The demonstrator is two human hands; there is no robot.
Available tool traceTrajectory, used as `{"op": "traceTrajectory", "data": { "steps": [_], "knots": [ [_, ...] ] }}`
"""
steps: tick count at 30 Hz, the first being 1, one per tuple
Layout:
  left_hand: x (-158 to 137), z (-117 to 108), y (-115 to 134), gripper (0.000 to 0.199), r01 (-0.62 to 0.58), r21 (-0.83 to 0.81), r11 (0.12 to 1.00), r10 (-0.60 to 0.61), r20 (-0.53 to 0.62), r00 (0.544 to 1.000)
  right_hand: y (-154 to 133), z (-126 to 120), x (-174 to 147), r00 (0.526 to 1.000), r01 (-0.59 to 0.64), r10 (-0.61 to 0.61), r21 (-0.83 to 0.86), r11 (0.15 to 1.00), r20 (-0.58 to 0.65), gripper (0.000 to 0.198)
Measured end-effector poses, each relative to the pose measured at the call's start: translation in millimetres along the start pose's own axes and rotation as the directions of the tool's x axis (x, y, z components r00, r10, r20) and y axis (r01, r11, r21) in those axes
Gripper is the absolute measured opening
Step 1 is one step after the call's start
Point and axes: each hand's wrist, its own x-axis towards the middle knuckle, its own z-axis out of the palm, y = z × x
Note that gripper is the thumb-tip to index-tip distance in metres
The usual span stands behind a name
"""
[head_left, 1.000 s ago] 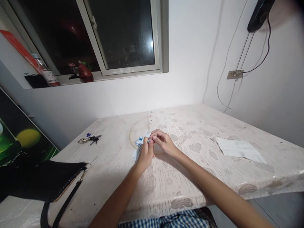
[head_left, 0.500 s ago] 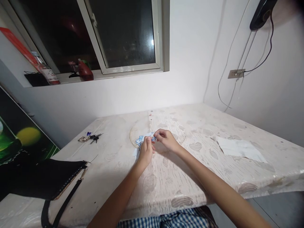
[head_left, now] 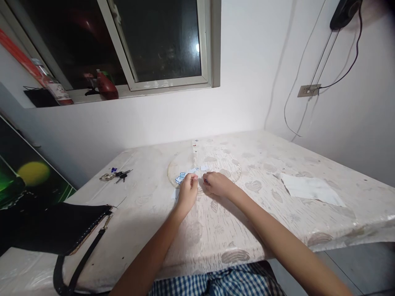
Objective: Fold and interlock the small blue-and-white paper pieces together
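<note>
I can read no words: the blue print [head_left: 182, 175] on the white paper [head_left: 180, 179] beside my left hand [head_left: 187, 190] and the label [head_left: 59, 91] on the bottle [head_left: 52, 83] seem too small to make out.

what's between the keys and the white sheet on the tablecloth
In the head view, the left hand, the right hand and white scraps, some blue-printed.

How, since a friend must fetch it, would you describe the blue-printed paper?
At the table, find the left hand near the middle. Just beyond it, on the side away from the right hand, lies the paper. Its bold blue print sets it apart from the plain-looking white scrap beyond the right hand.
</note>
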Motion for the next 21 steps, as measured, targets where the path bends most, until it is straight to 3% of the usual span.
{"op": "traceTrajectory", "data": {
  "steps": [21],
  "knots": [
    [-1.2, 1.4, 0.6, 0.02, 0.01, -0.036, 0.999, -0.008, 0.071, 0.997, 2.9, 5.3, 1.2, 0.999, 0.026, -0.027, 0.016, 1.0, 0.022, 0.012]
  ]
}}
